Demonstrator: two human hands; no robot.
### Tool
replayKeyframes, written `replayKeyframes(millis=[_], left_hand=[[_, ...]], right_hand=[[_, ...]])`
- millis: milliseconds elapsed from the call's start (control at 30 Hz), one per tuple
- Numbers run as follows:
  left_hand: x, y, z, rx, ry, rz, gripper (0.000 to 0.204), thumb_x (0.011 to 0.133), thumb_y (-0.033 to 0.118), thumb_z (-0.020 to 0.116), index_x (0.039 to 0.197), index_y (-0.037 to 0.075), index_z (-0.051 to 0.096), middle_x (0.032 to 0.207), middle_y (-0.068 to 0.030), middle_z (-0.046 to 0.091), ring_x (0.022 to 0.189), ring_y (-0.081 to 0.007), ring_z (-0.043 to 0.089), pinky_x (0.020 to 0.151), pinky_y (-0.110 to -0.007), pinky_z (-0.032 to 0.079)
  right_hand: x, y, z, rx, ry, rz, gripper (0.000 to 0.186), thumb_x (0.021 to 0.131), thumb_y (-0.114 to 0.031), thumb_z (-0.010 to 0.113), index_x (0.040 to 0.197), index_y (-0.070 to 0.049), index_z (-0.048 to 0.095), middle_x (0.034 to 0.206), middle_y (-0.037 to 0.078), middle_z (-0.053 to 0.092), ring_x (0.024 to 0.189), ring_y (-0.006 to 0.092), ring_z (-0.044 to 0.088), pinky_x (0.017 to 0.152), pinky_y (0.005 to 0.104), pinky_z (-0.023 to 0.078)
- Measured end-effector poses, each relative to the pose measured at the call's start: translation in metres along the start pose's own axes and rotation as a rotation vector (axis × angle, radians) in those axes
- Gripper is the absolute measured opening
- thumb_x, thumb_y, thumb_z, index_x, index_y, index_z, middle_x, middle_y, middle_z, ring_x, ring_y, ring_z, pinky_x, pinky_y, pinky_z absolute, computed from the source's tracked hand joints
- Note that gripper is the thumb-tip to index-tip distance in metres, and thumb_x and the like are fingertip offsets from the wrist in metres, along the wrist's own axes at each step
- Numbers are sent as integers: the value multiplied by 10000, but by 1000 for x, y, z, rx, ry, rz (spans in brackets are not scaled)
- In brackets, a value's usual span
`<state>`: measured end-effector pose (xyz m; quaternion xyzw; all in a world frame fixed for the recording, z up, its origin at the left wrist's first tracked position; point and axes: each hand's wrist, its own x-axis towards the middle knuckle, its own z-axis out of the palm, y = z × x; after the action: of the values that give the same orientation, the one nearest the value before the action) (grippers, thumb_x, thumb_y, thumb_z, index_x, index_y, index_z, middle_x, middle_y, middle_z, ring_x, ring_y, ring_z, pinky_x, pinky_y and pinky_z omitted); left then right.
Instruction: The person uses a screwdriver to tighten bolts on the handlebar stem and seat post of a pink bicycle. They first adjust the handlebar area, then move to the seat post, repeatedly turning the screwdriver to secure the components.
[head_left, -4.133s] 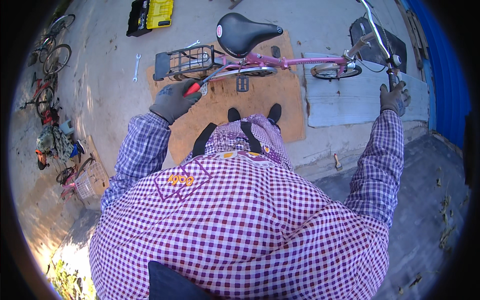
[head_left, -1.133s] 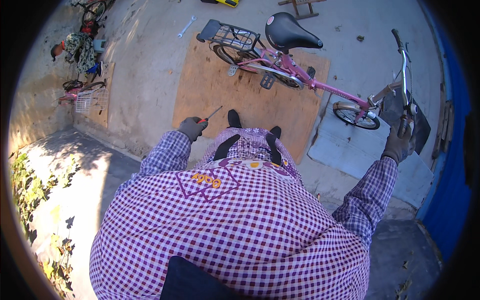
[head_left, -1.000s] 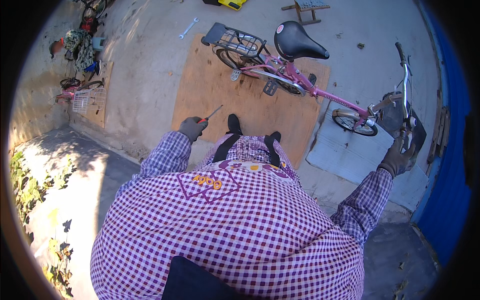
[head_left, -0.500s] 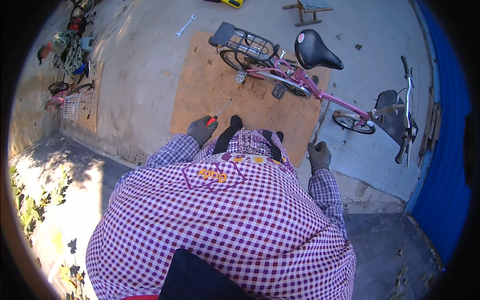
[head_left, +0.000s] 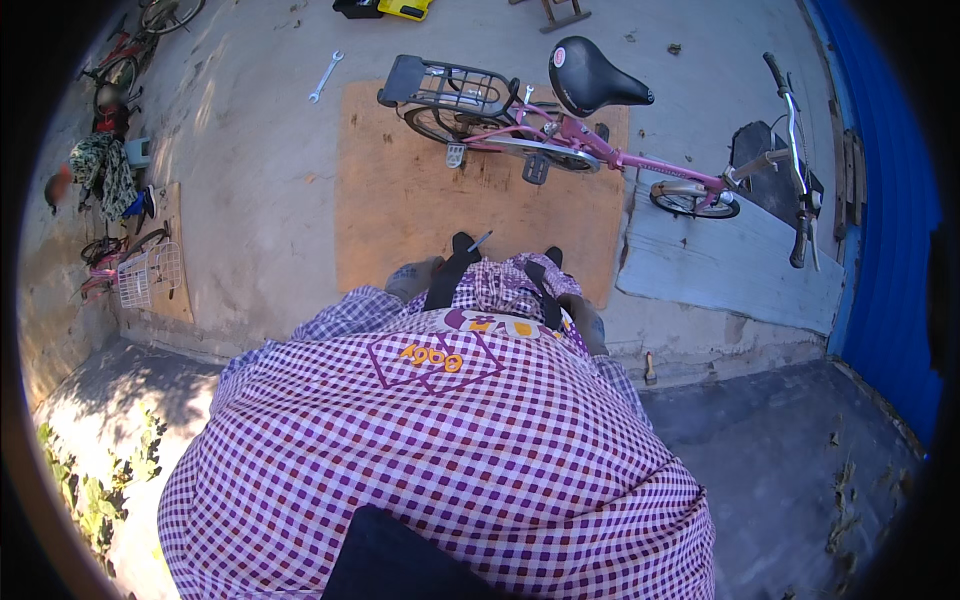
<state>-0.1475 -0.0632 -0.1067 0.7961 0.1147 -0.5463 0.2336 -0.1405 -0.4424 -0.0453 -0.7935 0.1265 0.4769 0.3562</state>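
My gloved left hand (head_left: 414, 276) is drawn in against my checked apron, with the metal shaft of a screwdriver (head_left: 482, 240) poking up beside it; the handle and most fingers are hidden. My gloved right hand (head_left: 582, 314) is low at the apron's other side, its fingers hidden. Beyond my feet a pink bicycle (head_left: 640, 165) with black saddle (head_left: 595, 80) and rear rack (head_left: 450, 88) stands partly over a brown board (head_left: 380, 200), its handlebar turned at the right. An open-end wrench (head_left: 326, 75) lies left of the rack.
A pale sheet (head_left: 730, 280) lies under the front wheel, beside a blue metal wall (head_left: 890, 250). A yellow-black toolbox (head_left: 400, 10) and wooden stool (head_left: 560, 15) are at the back. A person (head_left: 100, 180) with bicycles is far left; a brush (head_left: 650, 370) lies near the step.
My right hand has let go of the handlebar and moved left and down to the apron. My left hand with the screwdriver has moved right, in toward my body. The view has shifted slightly.
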Motion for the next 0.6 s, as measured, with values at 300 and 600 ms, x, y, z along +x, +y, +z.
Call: replayKeyframes(millis=[300,600], left_hand=[[-36,39,-26,-79,8,-172,530,993,555,473,1308,157,624,1295,-210,681,1237,-390,638,1021,-484,485],[-57,43,-13,-68,100,-288,526,992,546,507,1295,136,635,1294,-215,685,1222,-404,641,1010,-489,486]], right_hand=[[45,-8,-39,-182,-23,-174,513,922,-366,703,1358,-111,613,1267,218,651,1181,391,637,990,457,498],[94,-10,-48,-266,-43,-441,475,948,-413,684,1326,-130,634,1298,200,650,1186,380,639,979,492,513]])
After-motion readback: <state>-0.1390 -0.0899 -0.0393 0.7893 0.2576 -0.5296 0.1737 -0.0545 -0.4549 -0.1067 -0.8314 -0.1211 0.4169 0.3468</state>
